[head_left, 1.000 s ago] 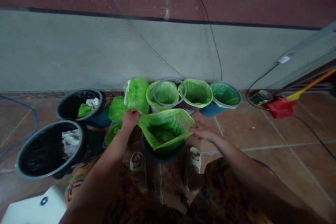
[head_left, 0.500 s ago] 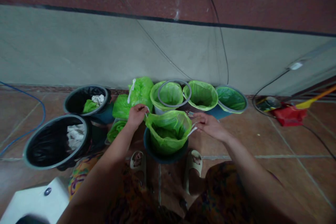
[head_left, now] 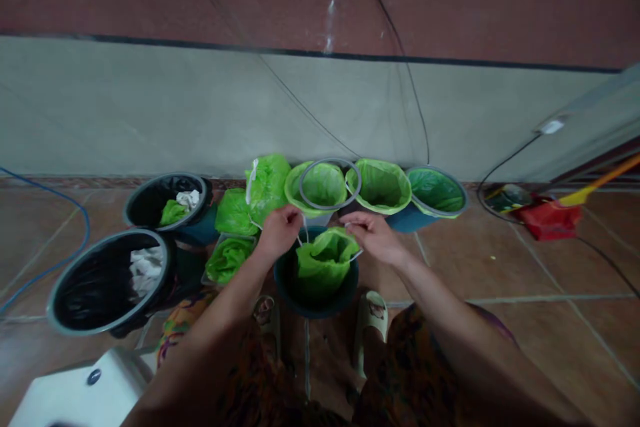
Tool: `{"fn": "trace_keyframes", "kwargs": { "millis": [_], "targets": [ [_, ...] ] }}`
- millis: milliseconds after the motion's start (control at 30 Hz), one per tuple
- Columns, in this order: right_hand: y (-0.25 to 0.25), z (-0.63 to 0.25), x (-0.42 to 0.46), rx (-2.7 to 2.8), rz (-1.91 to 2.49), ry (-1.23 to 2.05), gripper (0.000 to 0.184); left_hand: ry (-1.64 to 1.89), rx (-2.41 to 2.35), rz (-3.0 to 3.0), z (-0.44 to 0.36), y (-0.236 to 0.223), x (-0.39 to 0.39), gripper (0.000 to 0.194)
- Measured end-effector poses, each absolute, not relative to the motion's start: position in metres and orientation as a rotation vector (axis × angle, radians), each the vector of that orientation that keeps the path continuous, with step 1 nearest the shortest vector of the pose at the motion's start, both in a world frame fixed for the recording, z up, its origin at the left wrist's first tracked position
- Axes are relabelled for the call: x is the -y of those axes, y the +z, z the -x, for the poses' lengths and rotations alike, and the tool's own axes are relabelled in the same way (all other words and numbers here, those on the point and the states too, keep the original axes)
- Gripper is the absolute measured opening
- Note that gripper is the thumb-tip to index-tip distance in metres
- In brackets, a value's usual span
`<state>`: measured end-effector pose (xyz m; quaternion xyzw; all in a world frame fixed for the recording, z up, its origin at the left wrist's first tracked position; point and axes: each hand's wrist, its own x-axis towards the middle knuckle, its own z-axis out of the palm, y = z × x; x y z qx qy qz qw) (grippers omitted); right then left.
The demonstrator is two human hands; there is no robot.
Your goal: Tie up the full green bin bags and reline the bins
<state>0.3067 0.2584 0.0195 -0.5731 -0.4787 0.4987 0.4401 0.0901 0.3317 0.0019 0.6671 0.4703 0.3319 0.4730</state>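
A dark blue bin (head_left: 290, 283) stands on the floor between my feet. Inside it sits a green bag (head_left: 323, 263), its mouth gathered inward off the rim. My left hand (head_left: 280, 233) is closed on a white drawstring at the bag's left top. My right hand (head_left: 373, 237) is closed on the white drawstring at the bag's right top. The two hands are close together above the bin.
Three green-lined bins (head_left: 383, 185) stand in a row along the wall, one with a loose grey ring (head_left: 327, 183). Tied green bags (head_left: 265, 183) lie at the left. Two black-lined bins (head_left: 107, 280) stand further left. A red dustpan (head_left: 547, 217) and cables are at right.
Both hands have moved inward toward each other, pulling the drawstrings. The bag's mouth has come off the bin's rim and narrowed.
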Motion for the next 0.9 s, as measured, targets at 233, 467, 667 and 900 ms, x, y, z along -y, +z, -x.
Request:
{"fn": "trace_keyframes", "kwargs": {
  "millis": [233, 467, 667, 900],
  "targets": [
    [0.020, -0.296, -0.259, 1.188, 1.510, 1.080, 0.021, 0.900, -1.094, -1.520, -0.094, 0.006, -0.333, 0.013],
    [0.021, -0.289, -0.262, 1.311, 1.443, 1.049, 0.023, 1.043, -0.856, -1.390, -0.098, 0.022, -0.332, 0.012],
    [0.002, -0.268, -0.265, 1.483, 1.361, 1.300, 0.040, 0.984, -0.748, -1.455, -0.121, 0.027, -0.326, 0.011],
    [0.002, -0.268, -0.274, 1.434, 1.406, 1.196, 0.040, 0.866, -0.796, -1.311, -0.139, 0.015, -0.326, 0.028]
  ]
}}
